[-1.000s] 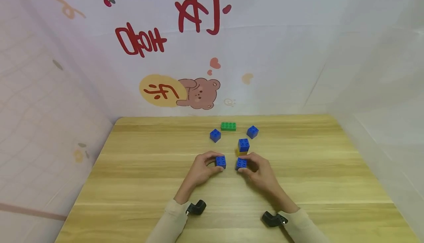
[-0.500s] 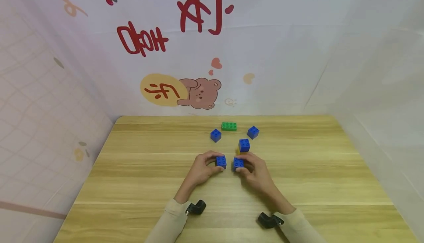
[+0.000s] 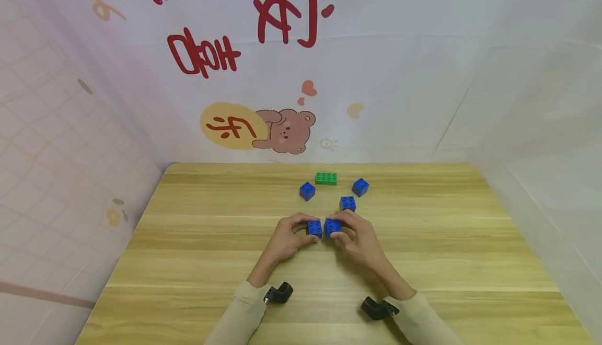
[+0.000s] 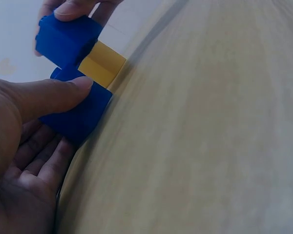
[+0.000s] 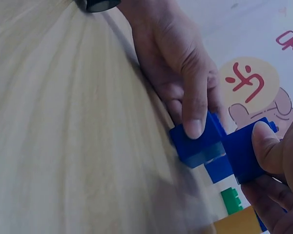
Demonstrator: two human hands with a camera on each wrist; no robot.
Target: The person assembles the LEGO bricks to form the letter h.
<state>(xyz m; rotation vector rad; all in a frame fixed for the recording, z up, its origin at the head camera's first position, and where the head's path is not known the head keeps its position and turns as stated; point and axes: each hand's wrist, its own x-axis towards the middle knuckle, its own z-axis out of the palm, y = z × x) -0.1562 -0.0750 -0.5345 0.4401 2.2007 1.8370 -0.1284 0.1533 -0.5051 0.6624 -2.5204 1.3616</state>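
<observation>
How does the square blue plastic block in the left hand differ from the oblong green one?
The square blue block has four studs; the oblong green block has eight. The left hand grips the blue block; the green block lies untouched on the wooden table. Studs face up on both.

From where I stand there are 7 bricks: 5 blue, 1 green, 1 yellow. Near the far edge of the surface sit 1 green brick and 2 blue bricks. Farther in are 1 blue brick and 1 yellow brick. The left hand holds 1 blue brick, the right hand 1 more. Toward the near edge, 2 black devices, 1 per wrist.
</observation>
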